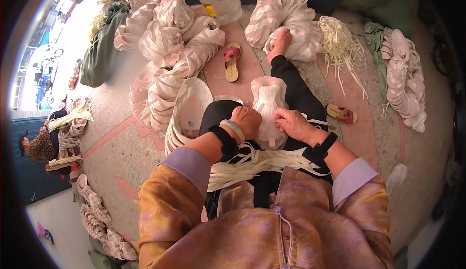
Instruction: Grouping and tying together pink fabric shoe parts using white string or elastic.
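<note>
A white and pale pink shoe upper lies upright across my lap, between my two hands. My left hand is closed at its left edge, gripping it, with the fingertips mostly hidden. On the right side of the upper, my right hand is pinched shut; a white shoelace shows just beyond it, and what the fingertips pinch is hard to see. A bundle of loose white shoelaces lies across my thighs below the upper. Beside my left knee stands a curved stack of pale uppers.
Large bundles of uppers lie ahead left, more by my bare foot. A lace heap, red sandals and a clear plastic jug are nearby. Another person sits far left. More uppers lie right.
</note>
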{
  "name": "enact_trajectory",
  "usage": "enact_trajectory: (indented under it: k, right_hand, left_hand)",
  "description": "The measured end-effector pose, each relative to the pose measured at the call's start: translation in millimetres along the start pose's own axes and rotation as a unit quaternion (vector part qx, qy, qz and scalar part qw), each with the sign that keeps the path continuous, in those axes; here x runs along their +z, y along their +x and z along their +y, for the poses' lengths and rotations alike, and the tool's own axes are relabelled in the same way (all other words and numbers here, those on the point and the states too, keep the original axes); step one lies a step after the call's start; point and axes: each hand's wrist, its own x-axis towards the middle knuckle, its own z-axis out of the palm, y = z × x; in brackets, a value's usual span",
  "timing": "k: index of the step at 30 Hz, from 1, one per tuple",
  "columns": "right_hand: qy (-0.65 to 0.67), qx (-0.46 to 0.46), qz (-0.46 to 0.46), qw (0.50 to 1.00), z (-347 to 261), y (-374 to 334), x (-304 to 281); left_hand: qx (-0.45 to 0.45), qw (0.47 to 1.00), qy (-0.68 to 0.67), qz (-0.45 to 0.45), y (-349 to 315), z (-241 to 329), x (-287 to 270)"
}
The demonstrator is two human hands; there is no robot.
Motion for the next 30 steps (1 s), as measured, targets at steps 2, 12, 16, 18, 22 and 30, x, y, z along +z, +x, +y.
enact_trajectory:
  k: [2,12,16,18,22,30]
  right_hand:
    - [0.009,-0.003,0.005,1.000,4.6,-3.2,-0.6]
    - [0.150,0.020,0.031,0.988,3.6,-6.9,-12.3]
    - [0.107,-0.006,0.091,0.990,6.7,2.4,-19.8]
    - [0.079,-0.013,0.106,0.991,2.9,6.6,-21.4]
    - [0.054,-0.013,0.113,0.992,8.6,13.8,-17.5]
    - [-0.079,-0.125,0.190,0.971,19.7,26.0,-9.8]
  left_hand:
    - [-0.047,0.997,-0.063,0.014,2.2,1.6,-1.0]
    - [-0.052,0.996,-0.075,-0.006,-2.2,9.6,1.1]
    - [-0.052,0.996,-0.065,-0.013,3.8,1.1,-6.2]
    - [-0.093,0.992,-0.079,0.031,10.9,-8.0,-4.4]
    - [-0.048,0.960,-0.218,0.169,20.1,-25.8,-2.4]
    - [-0.099,0.955,-0.239,0.146,32.2,-16.7,0.4]
